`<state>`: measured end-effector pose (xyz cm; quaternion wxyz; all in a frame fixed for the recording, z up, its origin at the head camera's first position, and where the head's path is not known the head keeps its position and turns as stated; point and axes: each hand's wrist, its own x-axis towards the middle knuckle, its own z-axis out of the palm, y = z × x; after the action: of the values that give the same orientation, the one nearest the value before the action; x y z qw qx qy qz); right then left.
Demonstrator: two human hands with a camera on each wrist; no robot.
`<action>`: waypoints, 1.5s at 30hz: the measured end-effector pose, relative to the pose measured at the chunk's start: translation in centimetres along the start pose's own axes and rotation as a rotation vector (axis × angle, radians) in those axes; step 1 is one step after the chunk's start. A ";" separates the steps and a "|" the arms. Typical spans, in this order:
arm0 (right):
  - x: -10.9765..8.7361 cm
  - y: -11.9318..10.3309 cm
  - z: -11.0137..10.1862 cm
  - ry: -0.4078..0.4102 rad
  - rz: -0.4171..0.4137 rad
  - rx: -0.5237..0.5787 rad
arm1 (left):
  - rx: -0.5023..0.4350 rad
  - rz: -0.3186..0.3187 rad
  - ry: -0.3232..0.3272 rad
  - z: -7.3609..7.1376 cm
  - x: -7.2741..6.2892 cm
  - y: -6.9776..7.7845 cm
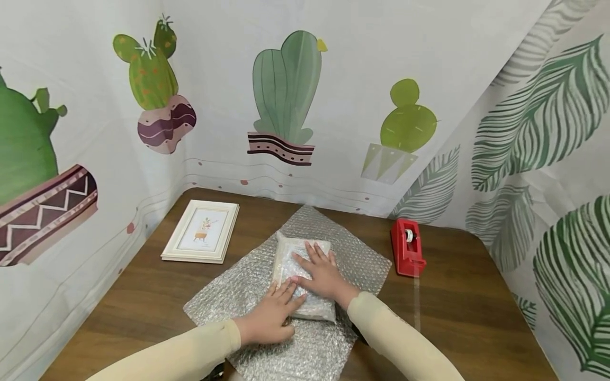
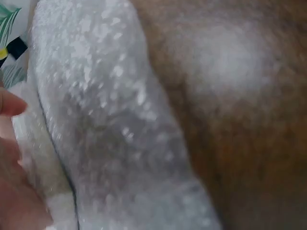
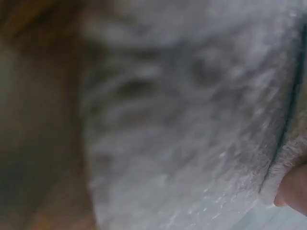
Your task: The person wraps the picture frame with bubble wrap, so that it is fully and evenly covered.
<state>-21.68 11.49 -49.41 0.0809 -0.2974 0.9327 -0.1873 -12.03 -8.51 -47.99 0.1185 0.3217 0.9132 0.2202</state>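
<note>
A flat rectangular bundle (image 1: 312,311) wrapped in bubble wrap lies on a larger sheet of bubble wrap (image 1: 233,296) in the middle of the table. My right hand (image 1: 320,272) rests on top of the bundle with its fingers spread. At the bundle's lower left, my left hand (image 1: 269,317) lies with straight fingers touching its near side. The fingertips of the two hands nearly meet. In the left wrist view, part of the left hand (image 2: 19,191) shows beside the bundle's edge. Only a fingertip of the right hand (image 3: 292,189) appears in the right wrist view, which is blurred.
A cream picture frame (image 1: 200,232) with a plant print lies at the back left of the wooden table (image 1: 457,296). To the right stands a red tape dispenser (image 1: 407,248), a strip of clear tape trailing from it. Cloth printed with cacti and leaves hangs behind.
</note>
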 end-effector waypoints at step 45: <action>0.0 -0.2 0.2 -0.062 0.049 -0.145 | 0.045 -0.140 0.031 -3.4 2.8 -3.7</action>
<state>-21.53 11.22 -49.52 0.0928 -0.2852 0.9478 -0.1081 -17.36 -10.39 -47.02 0.1121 0.2561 0.9399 0.1959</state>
